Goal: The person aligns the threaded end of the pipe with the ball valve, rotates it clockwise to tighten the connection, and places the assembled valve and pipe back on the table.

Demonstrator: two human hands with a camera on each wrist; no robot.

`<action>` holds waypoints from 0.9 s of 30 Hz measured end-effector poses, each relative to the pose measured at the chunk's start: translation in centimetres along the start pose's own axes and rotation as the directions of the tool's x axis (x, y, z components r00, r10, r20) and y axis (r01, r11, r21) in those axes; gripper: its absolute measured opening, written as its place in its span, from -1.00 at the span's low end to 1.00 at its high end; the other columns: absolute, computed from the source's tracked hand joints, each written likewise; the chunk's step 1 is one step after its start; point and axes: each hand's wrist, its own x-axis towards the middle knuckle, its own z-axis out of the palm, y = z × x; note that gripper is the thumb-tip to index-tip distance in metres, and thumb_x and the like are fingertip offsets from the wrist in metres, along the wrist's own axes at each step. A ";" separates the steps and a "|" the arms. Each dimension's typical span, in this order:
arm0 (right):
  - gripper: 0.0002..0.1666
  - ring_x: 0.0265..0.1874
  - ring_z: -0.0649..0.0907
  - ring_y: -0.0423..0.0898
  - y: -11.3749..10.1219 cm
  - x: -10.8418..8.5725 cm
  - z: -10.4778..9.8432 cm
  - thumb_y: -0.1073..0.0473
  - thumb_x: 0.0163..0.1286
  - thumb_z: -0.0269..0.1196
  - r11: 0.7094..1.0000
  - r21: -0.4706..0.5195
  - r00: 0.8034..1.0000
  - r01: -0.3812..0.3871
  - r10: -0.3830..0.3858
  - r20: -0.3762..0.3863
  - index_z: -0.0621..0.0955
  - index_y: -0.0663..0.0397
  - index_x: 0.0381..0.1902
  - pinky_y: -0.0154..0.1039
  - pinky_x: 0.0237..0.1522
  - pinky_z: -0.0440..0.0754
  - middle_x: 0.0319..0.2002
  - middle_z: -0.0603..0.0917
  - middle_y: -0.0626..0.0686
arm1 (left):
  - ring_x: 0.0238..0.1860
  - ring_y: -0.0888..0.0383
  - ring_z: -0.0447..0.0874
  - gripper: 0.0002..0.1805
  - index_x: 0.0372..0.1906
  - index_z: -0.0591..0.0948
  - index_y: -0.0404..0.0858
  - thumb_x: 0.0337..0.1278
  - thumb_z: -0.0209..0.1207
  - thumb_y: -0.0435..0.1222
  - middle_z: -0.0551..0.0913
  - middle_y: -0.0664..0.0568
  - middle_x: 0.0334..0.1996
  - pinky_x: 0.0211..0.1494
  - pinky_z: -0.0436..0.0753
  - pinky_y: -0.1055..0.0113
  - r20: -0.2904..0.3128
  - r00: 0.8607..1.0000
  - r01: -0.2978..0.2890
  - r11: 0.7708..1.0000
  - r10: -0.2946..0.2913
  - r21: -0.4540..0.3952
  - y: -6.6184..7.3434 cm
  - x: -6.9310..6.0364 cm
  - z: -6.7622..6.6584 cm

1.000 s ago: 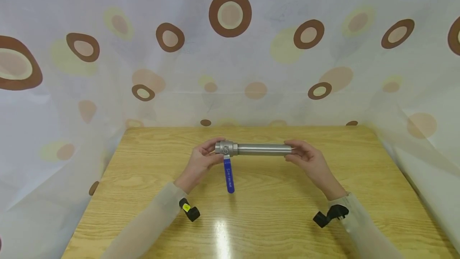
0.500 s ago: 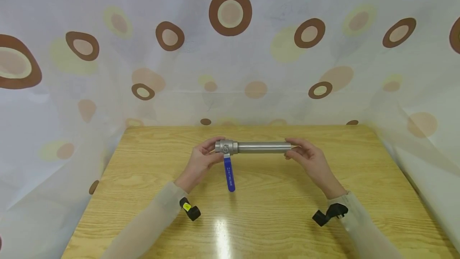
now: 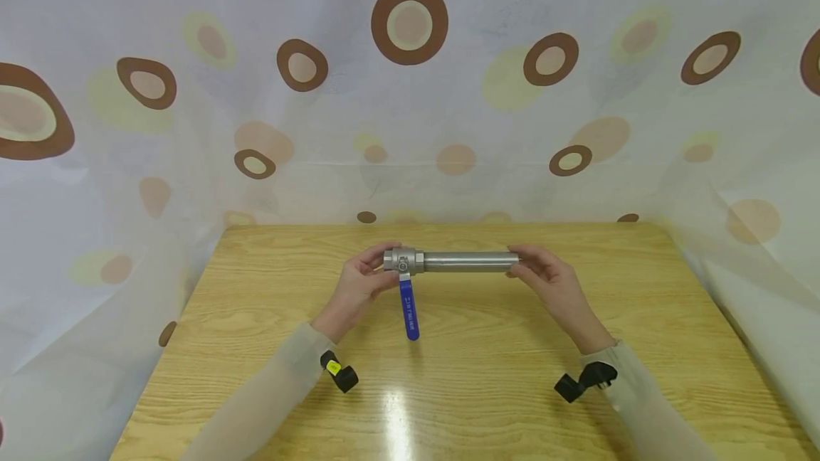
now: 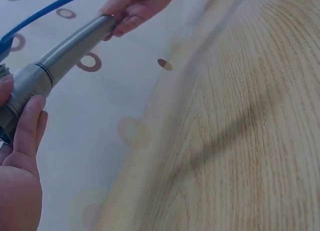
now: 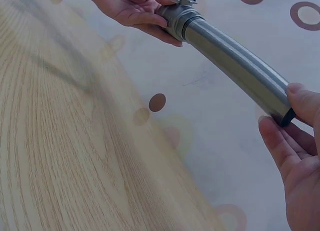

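Observation:
A silver ball valve [image 3: 403, 262] with a blue lever handle [image 3: 409, 310] is joined to a straight metal pipe [image 3: 470, 262]. Both are held level above the table, and the lever points toward the person. My left hand [image 3: 356, 289] grips the valve body at its outer end, thumb on the near side and fingers on the far side. The pipe's free end is pinched by my right hand [image 3: 556, 289] between thumb and fingers. In the right wrist view the pipe [image 5: 235, 63] runs from the valve [image 5: 176, 20] to the right fingertips.
A wooden table [image 3: 480, 390] lies below the hands. A patterned white sheet [image 3: 410, 112] with brown rings stands behind it and along both sides. A black camera mount sits on each wrist, on the left [image 3: 339, 373] and on the right [image 3: 586, 380].
The valve and pipe have shifted very slightly upward in the head view, with both hands keeping hold. The right thumb has moved a little higher at the pipe's end.

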 end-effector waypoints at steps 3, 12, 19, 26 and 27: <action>-0.60 -0.14 0.75 -0.22 0.0 0.1 0.0 0.33 0.60 0.15 1.000 0.006 1.000 0.003 -0.003 0.008 0.54 0.32 0.33 -0.40 0.04 0.72 -0.03 0.73 -0.12 | 0.12 0.06 0.70 -0.42 0.26 0.63 -0.21 0.18 0.16 -0.68 0.63 -0.12 0.26 0.21 0.74 0.22 -0.007 1.000 0.002 1.000 -0.002 0.008 -0.1 0.0 0.0; -0.50 0.00 0.72 -0.26 -0.2 0.0 -0.1 0.37 0.53 0.23 0.997 0.062 0.998 -0.044 0.042 0.037 0.53 0.19 0.38 -0.39 0.04 0.73 0.08 0.68 -0.12 | 0.13 0.07 0.70 -0.36 0.41 0.47 -0.41 0.19 0.15 -0.68 0.58 -0.18 0.33 0.22 0.73 0.23 -0.024 0.999 0.022 0.999 -0.021 0.024 -0.2 0.2 0.0; -0.55 -0.13 0.75 -0.23 -0.1 0.0 0.0 0.27 0.57 0.21 0.999 -0.012 0.999 -0.042 0.042 -0.003 0.55 0.21 0.37 -0.42 0.00 0.72 -0.09 0.75 -0.12 | 0.16 0.07 0.68 -0.36 0.43 0.44 -0.43 0.20 0.13 -0.68 0.57 -0.17 0.34 0.22 0.73 0.23 -0.018 1.000 0.023 1.000 -0.023 0.007 -0.1 0.2 0.0; -0.47 -0.04 0.72 -0.26 -0.2 0.0 0.0 0.35 0.52 0.24 0.999 0.033 0.999 -0.037 0.036 0.025 0.52 0.16 0.42 -0.41 0.01 0.73 0.07 0.70 -0.15 | 0.16 0.07 0.68 -0.36 0.43 0.44 -0.42 0.20 0.14 -0.67 0.56 -0.18 0.35 0.22 0.72 0.24 -0.019 1.000 0.022 1.000 -0.022 0.008 -0.2 0.2 -0.1; -0.48 -0.05 0.73 -0.25 -0.2 0.0 0.0 0.34 0.53 0.24 0.999 0.021 0.999 -0.039 0.038 0.024 0.53 0.17 0.41 -0.41 0.01 0.73 0.04 0.71 -0.16 | 0.17 0.07 0.67 -0.36 0.42 0.44 -0.42 0.20 0.14 -0.67 0.55 -0.19 0.35 0.23 0.72 0.24 -0.022 0.999 0.024 1.000 -0.023 0.007 -0.2 0.1 -0.1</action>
